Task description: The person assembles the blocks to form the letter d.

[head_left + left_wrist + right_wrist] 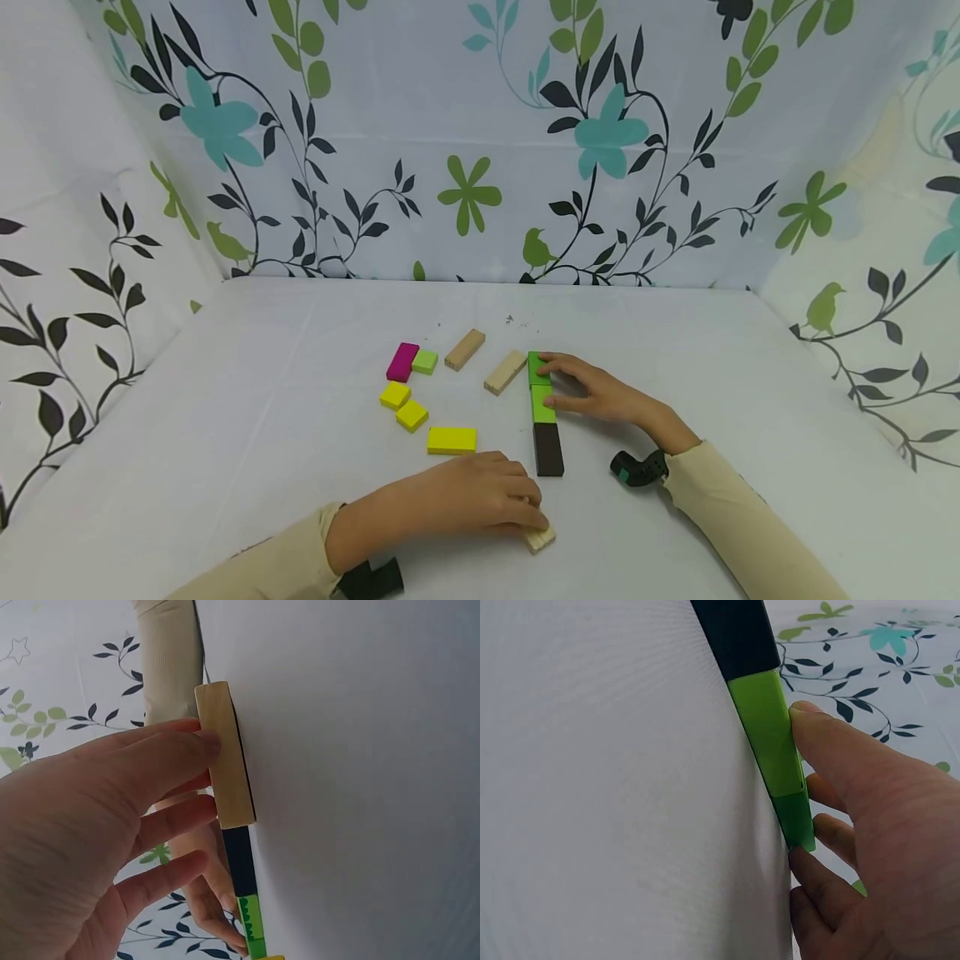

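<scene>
In the head view my left hand [480, 496] holds a plain wooden block [540, 537] at the near side of the table. The left wrist view shows the thumb on this wooden block [227, 761], with the other fingers along its side. My right hand [600, 392] touches two green blocks, a darker green block [536, 367] and a light green block [543, 406]. These stand end to end in a row with a black block [548, 450]. In the right wrist view the thumb lies against the light green block [763, 727], fingertips near the darker one's end.
Left of the row lie two loose wooden blocks [465, 350], a magenta block [402, 362], a small light green block [425, 362], two small yellow blocks [412, 415] and a longer yellow block [452, 441]. A patterned cloth [420, 125] hangs behind the white table [247, 467].
</scene>
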`<state>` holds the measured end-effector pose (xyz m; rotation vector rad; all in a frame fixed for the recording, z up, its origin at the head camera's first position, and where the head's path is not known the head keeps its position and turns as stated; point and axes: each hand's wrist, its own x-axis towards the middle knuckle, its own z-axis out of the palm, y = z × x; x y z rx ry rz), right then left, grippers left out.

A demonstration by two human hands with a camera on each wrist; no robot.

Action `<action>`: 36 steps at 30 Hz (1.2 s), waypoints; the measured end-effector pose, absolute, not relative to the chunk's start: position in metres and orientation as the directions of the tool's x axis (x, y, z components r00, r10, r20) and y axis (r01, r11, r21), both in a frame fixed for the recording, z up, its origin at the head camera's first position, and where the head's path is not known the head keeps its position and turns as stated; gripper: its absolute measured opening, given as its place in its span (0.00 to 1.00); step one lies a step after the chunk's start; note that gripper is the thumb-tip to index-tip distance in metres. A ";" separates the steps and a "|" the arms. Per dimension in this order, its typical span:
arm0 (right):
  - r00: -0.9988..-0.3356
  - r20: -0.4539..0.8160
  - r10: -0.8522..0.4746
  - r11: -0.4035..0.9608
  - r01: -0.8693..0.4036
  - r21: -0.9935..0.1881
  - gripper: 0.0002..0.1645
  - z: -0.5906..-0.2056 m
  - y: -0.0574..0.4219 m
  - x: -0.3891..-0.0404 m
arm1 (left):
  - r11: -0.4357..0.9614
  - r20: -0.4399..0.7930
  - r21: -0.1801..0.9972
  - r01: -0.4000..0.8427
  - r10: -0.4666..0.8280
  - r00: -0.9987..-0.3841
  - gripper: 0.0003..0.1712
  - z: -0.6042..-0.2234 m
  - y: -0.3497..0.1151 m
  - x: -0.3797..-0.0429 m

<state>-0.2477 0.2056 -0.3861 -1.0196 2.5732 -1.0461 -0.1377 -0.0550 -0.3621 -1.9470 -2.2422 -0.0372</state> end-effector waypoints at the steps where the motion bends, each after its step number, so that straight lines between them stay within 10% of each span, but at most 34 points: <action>1: -0.748 0.084 -0.659 0.517 -0.530 -0.672 0.29 -0.386 0.206 -0.248 | 0.145 0.131 -0.074 0.987 0.982 -0.134 0.14 -0.361 -0.054 -0.136; 36: -0.740 0.096 -0.666 0.510 -0.546 -0.665 0.28 -0.388 0.206 -0.250 | 0.258 0.085 -0.089 0.962 0.964 -0.250 0.25 -0.367 -0.049 -0.125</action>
